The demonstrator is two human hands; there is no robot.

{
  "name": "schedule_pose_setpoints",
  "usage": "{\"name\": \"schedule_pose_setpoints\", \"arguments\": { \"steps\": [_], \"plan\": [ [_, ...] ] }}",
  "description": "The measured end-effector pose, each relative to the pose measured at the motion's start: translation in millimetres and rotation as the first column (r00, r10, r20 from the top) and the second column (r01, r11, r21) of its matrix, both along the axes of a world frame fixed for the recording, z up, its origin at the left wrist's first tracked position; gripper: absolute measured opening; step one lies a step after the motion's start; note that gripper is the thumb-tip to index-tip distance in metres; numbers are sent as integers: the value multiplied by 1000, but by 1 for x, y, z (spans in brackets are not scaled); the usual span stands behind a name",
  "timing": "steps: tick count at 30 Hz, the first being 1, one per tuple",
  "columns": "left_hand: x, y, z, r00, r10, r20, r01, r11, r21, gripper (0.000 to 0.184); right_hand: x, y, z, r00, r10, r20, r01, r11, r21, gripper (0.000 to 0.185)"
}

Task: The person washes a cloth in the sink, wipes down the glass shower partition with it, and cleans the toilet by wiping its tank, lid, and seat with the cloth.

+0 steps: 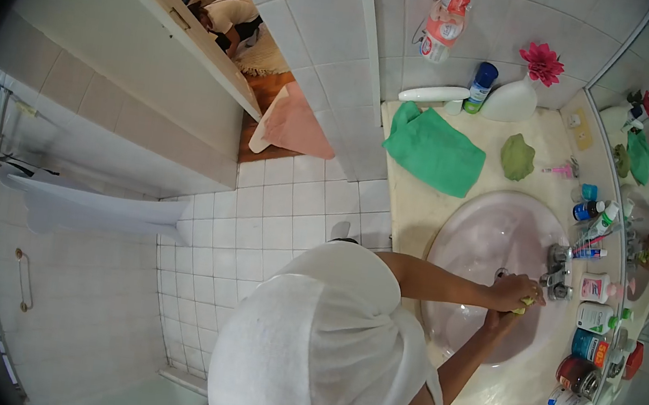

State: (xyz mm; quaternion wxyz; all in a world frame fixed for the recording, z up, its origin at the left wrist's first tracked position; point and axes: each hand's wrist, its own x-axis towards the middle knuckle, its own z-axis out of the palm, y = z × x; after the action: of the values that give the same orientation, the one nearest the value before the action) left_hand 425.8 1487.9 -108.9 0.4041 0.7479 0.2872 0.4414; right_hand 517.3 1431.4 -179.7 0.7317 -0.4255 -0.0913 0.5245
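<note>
Over the pale pink sink point(459, 237), my left hand point(515, 293) and my right hand point(499, 320) are close together. Their fingers are wrapped round a small yellow-green item point(526, 304), perhaps a cloth or sponge, mostly hidden by them. The metal faucet point(558, 270) is just beside my hands at the sink's edge. On the counter point(414, 206) lie a green cloth point(435, 150) and a crumpled olive-green cloth point(517, 157).
Bottles, tubes and jars line the mirror, including a white-green bottle point(594, 317) and dark-lidded jar point(578, 375). A blue-green can point(480, 88) and white vase point(511, 102) stand at the counter's far side. Through the doorway, another person point(230, 16) bends down.
</note>
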Motion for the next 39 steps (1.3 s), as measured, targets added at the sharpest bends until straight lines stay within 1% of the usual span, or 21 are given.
{"name": "schedule_pose_setpoints", "arguments": {
  "steps": [1,2,4,5,7,8,9,11,14,15,17,19,20,21,23,24,25,28,31,35,39],
  "plan": [
    [-2,-4,5,998,-60,2,59,995,82,35,11,0,-24,995,-59,83,56,998,41,47],
    [-3,-6,12,995,-64,81,76,986,-148,33,11,-2,-14,996,-79,-48,82,995,57,44],
    [-7,-10,22,974,-17,225,145,810,-569,32,6,-5,28,946,-105,-308,135,988,78,39],
    [-3,-7,15,967,87,241,103,728,-678,34,0,-4,41,970,-215,-117,225,971,80,35],
    [11,4,-5,928,292,230,51,512,-857,39,-15,2,68,870,-413,270,390,911,136,27],
    [-2,3,24,903,362,233,75,400,-914,42,-32,1,98,830,-403,386,375,915,150,23],
    [-3,6,23,864,293,410,311,331,-891,41,-57,0,137,777,-388,495,356,920,163,20],
    [-5,13,17,661,201,723,710,146,-689,41,-68,-3,168,633,-315,707,242,948,206,15],
    [-13,21,22,552,3,834,809,-246,-534,38,-66,-14,189,322,-192,927,-24,977,210,12],
    [-14,25,25,528,-89,845,795,-299,-528,37,-73,-17,204,226,-166,960,-95,977,192,12],
    [-13,35,26,556,-313,770,726,-268,-633,36,-78,-22,214,5,-142,990,-204,969,140,12],
    [-6,48,24,649,-593,476,619,48,-784,35,-80,-26,215,-234,-142,962,-275,959,74,11],
    [1,53,24,669,-696,261,551,230,-802,34,-96,-23,228,-257,-211,943,-289,948,134,12],
    [7,60,23,678,-730,85,523,398,-753,34,-96,-20,222,-260,-250,933,-357,923,147,13],
    [22,71,21,683,-680,-266,442,675,-590,33,-95,-14,194,-259,-326,909,-485,858,169,15],
    [26,74,20,673,-651,-353,436,734,-521,32,-98,-10,192,-273,-325,905,-514,845,148,15],
    [30,75,18,662,-608,-439,425,786,-449,32,-99,-11,193,-367,-304,879,-506,858,86,16],
    [34,69,10,560,-539,-629,445,836,-321,30,-109,-15,189,-587,-212,781,-440,894,-88,17],
    [32,53,-11,383,-548,-743,528,790,-311,29,-109,-12,154,-610,-22,792,-341,910,-237,12],
    [19,29,-43,136,-549,-825,634,687,-353,28,-103,-3,104,-644,-125,754,-369,915,-164,7],
    [6,13,-62,54,-512,-857,672,653,-348,27,-111,3,77,-637,-101,765,-357,918,-176,6]
  ]
}}
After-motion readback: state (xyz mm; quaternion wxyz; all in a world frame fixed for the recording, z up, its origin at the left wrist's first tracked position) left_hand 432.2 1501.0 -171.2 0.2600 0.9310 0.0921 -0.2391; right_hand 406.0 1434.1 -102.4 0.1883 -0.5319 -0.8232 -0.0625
